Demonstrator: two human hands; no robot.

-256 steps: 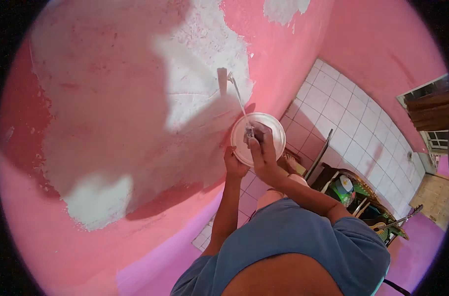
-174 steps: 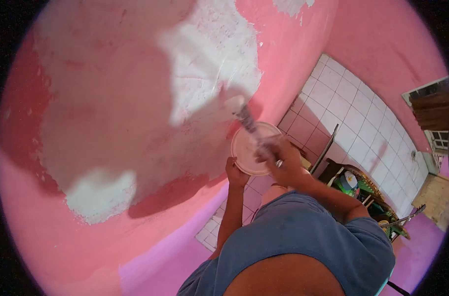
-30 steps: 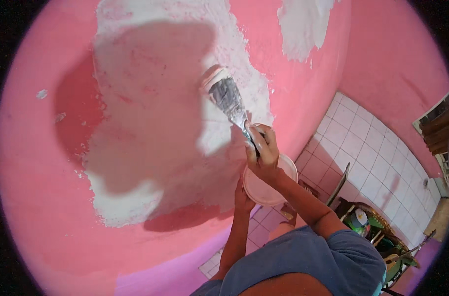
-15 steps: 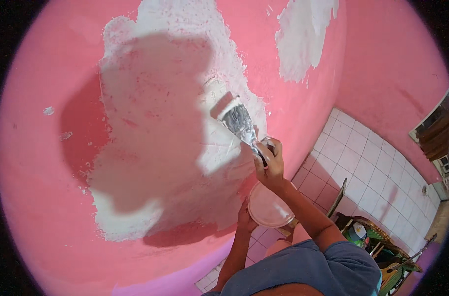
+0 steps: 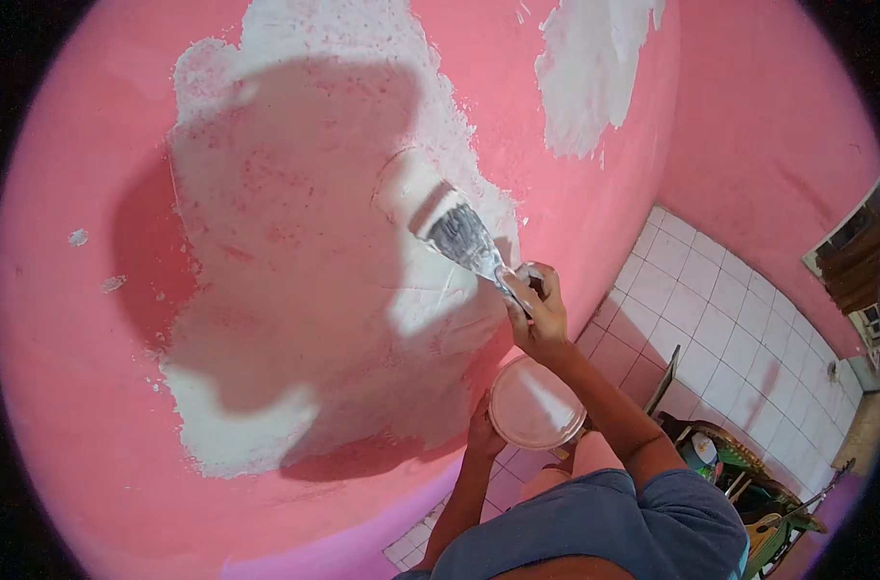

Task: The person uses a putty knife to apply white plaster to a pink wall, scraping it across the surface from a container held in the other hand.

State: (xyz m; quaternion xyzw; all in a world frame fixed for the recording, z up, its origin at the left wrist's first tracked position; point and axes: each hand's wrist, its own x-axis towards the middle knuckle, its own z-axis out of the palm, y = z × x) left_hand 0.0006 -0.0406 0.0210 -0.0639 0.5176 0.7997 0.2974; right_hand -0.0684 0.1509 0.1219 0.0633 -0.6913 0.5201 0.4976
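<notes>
My right hand [image 5: 539, 317] is closed round the handle of a putty knife [image 5: 462, 238], with putty smeared on its fingers. The wide metal blade is coated with putty, and a thick white ridge lies along its front edge. That edge is at the large whitish putty patch [image 5: 285, 203] on the pink wall [image 5: 82, 367]; whether it presses on the surface I cannot tell. Lower down, my left hand [image 5: 484, 433] grips the rim of a round, pale, shallow lid-like container [image 5: 535, 404]. My right forearm passes beside it.
Another putty patch [image 5: 595, 82] is higher on the wall, near the corner. White floor tiles [image 5: 720, 300] lie to the right. A green chair-like piece [image 5: 783, 527] at lower right carries a can [image 5: 699, 449] and several tools. My shadow falls across the large patch.
The wall patch has shifted a little left in the picture as my view moved. The putty knife has moved slightly across the patch, and the fresh smear by its blade looks broader. Both grips are unchanged.
</notes>
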